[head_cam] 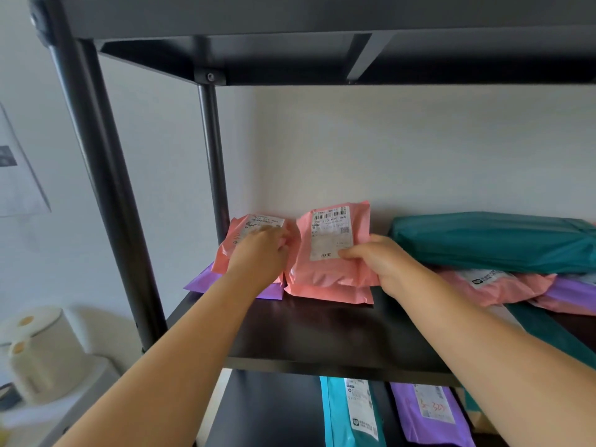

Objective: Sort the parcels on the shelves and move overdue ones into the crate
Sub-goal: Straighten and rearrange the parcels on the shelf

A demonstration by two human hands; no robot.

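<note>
My right hand [385, 262] is pinching a pink parcel [322, 272] upright on the shelf [322, 337], w/ left hand [258, 253] gripping another pink pkg [227, 251] just beside it (that one's lying on a purple pkg [201, 282]).

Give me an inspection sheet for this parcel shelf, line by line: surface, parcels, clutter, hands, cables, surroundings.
Surface: dark shelf board in a black metal rack.
Job's things: left pink plastic mailer bag and right pink plastic mailer bag held tilted up; purple plastic mailer flat under the left one; teal plastic mailer tops a stack at right; cyan plastic mailer on the shelf below; crate not in view.
Clutter: nothing seen.
Hands: left hand grips the left bag; right hand pinches the right bag, thumb on its front.
Cables: nothing seen.
Surroundings: pale wall; white lidded appliance lower left; paper sheet on the side wall.
</note>
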